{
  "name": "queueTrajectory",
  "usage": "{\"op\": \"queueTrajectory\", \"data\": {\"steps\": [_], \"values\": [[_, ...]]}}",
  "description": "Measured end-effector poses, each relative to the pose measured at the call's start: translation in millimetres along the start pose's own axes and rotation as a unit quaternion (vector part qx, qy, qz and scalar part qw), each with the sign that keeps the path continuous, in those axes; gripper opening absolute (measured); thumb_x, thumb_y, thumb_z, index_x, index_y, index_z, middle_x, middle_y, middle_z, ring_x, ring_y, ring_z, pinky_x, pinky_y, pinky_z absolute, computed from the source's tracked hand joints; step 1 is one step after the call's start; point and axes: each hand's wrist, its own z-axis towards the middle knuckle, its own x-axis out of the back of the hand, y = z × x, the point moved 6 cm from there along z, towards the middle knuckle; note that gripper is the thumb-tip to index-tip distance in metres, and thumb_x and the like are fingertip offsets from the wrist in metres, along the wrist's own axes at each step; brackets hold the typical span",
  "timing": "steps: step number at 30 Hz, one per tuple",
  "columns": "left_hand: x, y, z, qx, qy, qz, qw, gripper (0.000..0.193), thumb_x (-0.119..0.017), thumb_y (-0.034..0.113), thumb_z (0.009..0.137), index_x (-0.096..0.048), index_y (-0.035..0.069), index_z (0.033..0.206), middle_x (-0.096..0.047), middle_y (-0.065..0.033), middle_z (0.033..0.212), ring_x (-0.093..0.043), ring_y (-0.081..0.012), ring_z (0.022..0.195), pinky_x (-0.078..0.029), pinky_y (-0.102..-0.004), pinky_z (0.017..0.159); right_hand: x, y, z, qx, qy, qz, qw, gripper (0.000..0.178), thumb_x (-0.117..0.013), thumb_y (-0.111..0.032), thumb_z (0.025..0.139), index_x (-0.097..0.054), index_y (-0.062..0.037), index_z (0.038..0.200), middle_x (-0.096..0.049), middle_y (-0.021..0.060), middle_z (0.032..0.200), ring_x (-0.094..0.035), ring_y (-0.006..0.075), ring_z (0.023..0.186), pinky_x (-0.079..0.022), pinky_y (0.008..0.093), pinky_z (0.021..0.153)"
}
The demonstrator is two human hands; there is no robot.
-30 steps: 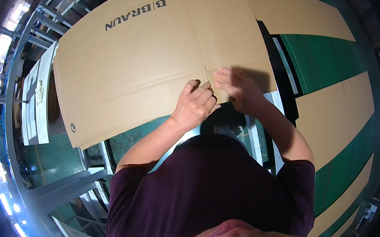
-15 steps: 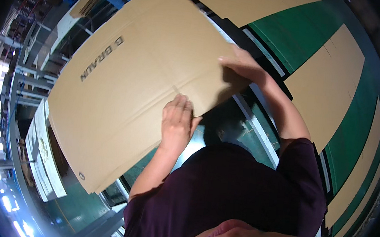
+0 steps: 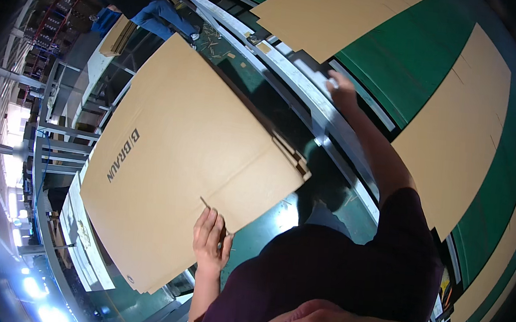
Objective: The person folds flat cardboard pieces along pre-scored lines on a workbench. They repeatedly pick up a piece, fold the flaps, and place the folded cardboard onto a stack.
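A large brown cardboard sheet (image 3: 173, 153) with dark printing slants across the left and middle. Layered edges show at its right corner and lower tip, so other layers lie under it. My left hand (image 3: 209, 239) rests on its near edge, fingers stretched over the top beside a short slot and thumb apart at the rim. My right hand (image 3: 342, 92) is off the sheet, raised over a pale metal rail (image 3: 312, 101). Its index finger and thumb look apart, and I see nothing held, though the hand is slightly blurred.
On the right, slotted cardboard sheets (image 3: 456, 141) lie spaced along a green conveyor belt (image 3: 396, 56). A person in dark top and jeans (image 3: 154, 14) stands far left beside a cardboard bundle (image 3: 118, 35). Cardboard scraps (image 3: 219, 46) litter the green floor. A white table (image 3: 82, 237) stands at left.
The cardboard sheet has moved down and away from the right-hand belt. My right hand has left its right edge and swung up toward the belt. My left hand has shifted down with the sheet.
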Motion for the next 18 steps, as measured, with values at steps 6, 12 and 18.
{"op": "queueTrajectory", "data": {"steps": [6, 12, 18], "values": [[-4.2, -0.7, -8.3, 0.031, -0.024, 0.042, 0.998, 0.04, -0.066, 0.02, 0.083, -0.06, 0.0, 0.117, -0.055, -0.0157, 0.127, -0.05, -0.041, 0.119, -0.045, -0.0481, 0.098, -58.7, 104.0, 33.6, -0.049, -0.043, -0.388, 0.919, 0.054, -0.068, -0.008, 0.071, -0.053, -0.0071, 0.123, -0.049, 0.0156, 0.132, -0.045, 0.0379, 0.123, -0.038, 0.0516, 0.098], [-10.1, -3.0, -21.2, 0.085, -0.012, 0.047, 0.995, 0.042, -0.063, 0.029, 0.087, -0.06, 0.001, 0.118, -0.055, -0.0148, 0.127, -0.051, -0.0414, 0.119, -0.043, -0.0485, 0.099, -121.0, 130.4, 73.2, 0.099, 0.044, -0.365, 0.925, 0.029, -0.056, -0.01, 0.077, -0.061, -0.0063, 0.106, -0.055, 0.0139, 0.125, -0.049, 0.0318, 0.12, -0.039, 0.0479, 0.097], [-8.3, -0.2, -11.2, 0.074, -0.018, 0.052, 0.996, 0.041, -0.062, 0.029, 0.087, -0.061, 0.001, 0.118, -0.055, -0.0154, 0.129, -0.049, -0.0414, 0.122, -0.042, -0.0472, 0.1, -115.7, 99.9, 128.4, 0.058, -0.165, -0.273, 0.946, 0.018, -0.05, -0.006, 0.08, -0.063, -0.001, 0.092, -0.065, 0.0188, 0.093, -0.062, 0.0366, 0.09, -0.049, 0.0406, 0.078]]}}
